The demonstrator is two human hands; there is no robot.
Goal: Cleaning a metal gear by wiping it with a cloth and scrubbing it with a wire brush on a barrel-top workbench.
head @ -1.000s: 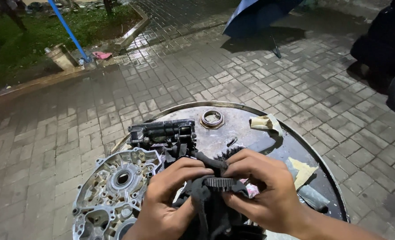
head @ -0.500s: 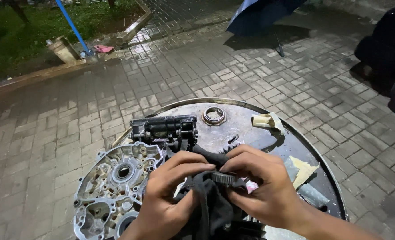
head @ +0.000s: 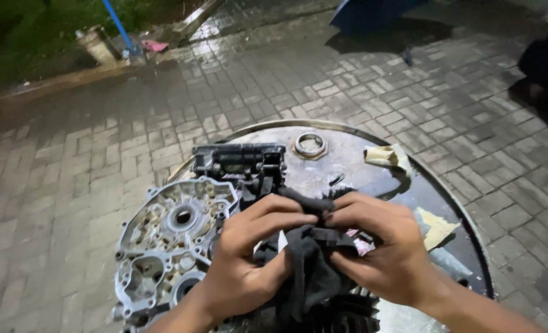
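Since a moment ago our hands have drawn closer over the drum top, bunching the rag [head: 308, 271] tighter. Our left hand [head: 249, 259] and right hand [head: 379, 253] are both clamped on the dark cloth, which wraps a small toothed part [head: 326, 234] above the table [head: 348, 160], beside the crankcase [head: 169, 240]. We judge firm, turning strokes best here. The part's long axis seems to run left-right; its facing is hidden.
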